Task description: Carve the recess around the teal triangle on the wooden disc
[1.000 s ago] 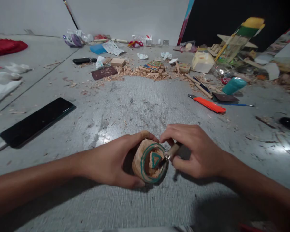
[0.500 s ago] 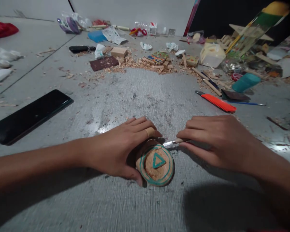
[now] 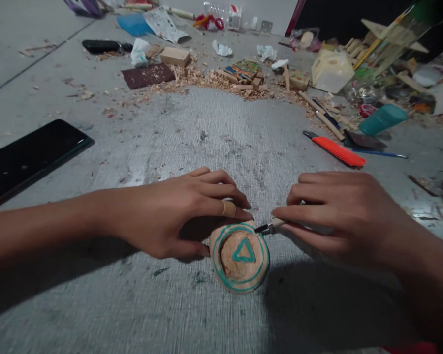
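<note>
A round wooden disc (image 3: pixel 239 268) lies flat on the floor, marked with turquoise rings around a carved recess. A turquoise triangle (image 3: pixel 244 250) stands in the middle of that recess. My left hand (image 3: pixel 186 211) holds the disc from the left, thumb at its left edge and bent fingers along its top edge; a tan bandage (image 3: pixel 229 209) wraps one finger. My right hand (image 3: pixel 332 216) is closed in a pinch on a small carving chisel (image 3: pixel 269 226) with a wooden handle. The chisel's metal tip meets the disc's upper right rim.
A black phone (image 3: pixel 33 157) lies at the left. An orange cutter (image 3: pixel 337 151) and wooden-handled tools (image 3: pixel 328 124) lie at the right. Farther off are wood shavings (image 3: pixel 203 78), a wooden block (image 3: pixel 175 56), sandpaper (image 3: pixel 147 75), scissors (image 3: pixel 208 22) and a teal cylinder (image 3: pixel 383 119).
The disc has turned, so its triangle points more upward. My left thumb has shifted up along the edge. The chisel tip now lies on the rim. Loose bits in the recess are gone.
</note>
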{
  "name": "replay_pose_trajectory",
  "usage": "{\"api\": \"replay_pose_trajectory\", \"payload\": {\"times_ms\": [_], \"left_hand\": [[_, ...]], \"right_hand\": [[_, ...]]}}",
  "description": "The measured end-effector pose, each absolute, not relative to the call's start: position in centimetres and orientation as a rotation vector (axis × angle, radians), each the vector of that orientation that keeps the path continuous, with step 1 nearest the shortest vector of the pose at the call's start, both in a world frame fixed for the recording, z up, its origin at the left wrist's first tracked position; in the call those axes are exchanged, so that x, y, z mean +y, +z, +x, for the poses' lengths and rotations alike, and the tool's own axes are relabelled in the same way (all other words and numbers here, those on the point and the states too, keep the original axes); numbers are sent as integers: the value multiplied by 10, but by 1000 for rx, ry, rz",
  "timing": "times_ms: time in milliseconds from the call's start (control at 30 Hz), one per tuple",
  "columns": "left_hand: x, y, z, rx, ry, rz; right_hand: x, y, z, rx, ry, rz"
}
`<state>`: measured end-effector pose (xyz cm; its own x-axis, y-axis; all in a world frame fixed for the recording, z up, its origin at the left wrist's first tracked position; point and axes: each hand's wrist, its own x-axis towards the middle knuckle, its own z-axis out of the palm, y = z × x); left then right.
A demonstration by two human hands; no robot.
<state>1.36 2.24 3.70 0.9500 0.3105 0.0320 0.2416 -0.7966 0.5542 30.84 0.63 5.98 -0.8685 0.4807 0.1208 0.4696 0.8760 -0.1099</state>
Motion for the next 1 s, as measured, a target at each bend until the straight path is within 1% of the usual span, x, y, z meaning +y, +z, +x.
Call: {"api": "replay_pose_trajectory", "payload": {"times_ms": [267,533,1000], "left_hand": [[10,29,19,499,247,2579],[9,22,17,470,323,2554],[5,15,12,445,335,2631]], "right_hand": [[-5,57,302,-2933,38,-693],[-14,84,306,-2982,-183,-803],[-15,98,275,-3100,-305,-614]]}}
